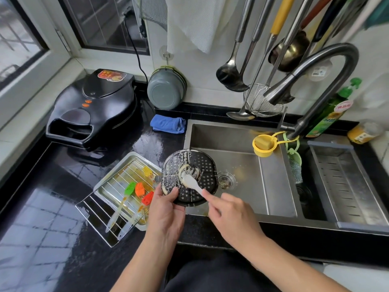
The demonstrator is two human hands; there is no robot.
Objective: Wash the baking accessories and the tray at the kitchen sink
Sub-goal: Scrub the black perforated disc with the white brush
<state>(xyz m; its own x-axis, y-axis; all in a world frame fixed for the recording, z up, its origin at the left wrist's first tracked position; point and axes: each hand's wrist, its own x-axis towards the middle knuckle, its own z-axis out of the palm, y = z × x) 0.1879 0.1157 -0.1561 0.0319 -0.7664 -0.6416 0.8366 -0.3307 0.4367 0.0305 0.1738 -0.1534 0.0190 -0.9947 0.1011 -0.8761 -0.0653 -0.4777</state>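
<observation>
Hands: left hand [166,209] at lower centre grips the near rim of the perforated plate [189,175], thumb curled over its top; right hand [229,213] pinches the handle of a white spoon [190,182] between thumb and fingers.
Perforated plate: round, black, tilted up over the left edge of the sink [242,165]; pale batter smeared across its middle, the spoon's bowl lying in it.
Tray: metal baking tray [113,184] on the black counter [42,218], left of the plate; a wire rack [99,209] lies slanted in it, overhanging the near edge.
Tray contents: silicone brushes on the rack, green [130,188], orange [139,189], red [148,198], yellow [147,171]; yellowish residue on the tray floor.
Sink: steel basin, drain strainer [226,180] holding scraps; yellow cup [264,145] hooked on the divider.
Right basin: grey drain basket [347,182].
Labels: green bottle [330,114] behind the faucet [315,81], its writing too blurred to read; red sticker on the black griddle [92,110] at upper left, unreadable.
Counter, back: folded blue cloth [168,123].
</observation>
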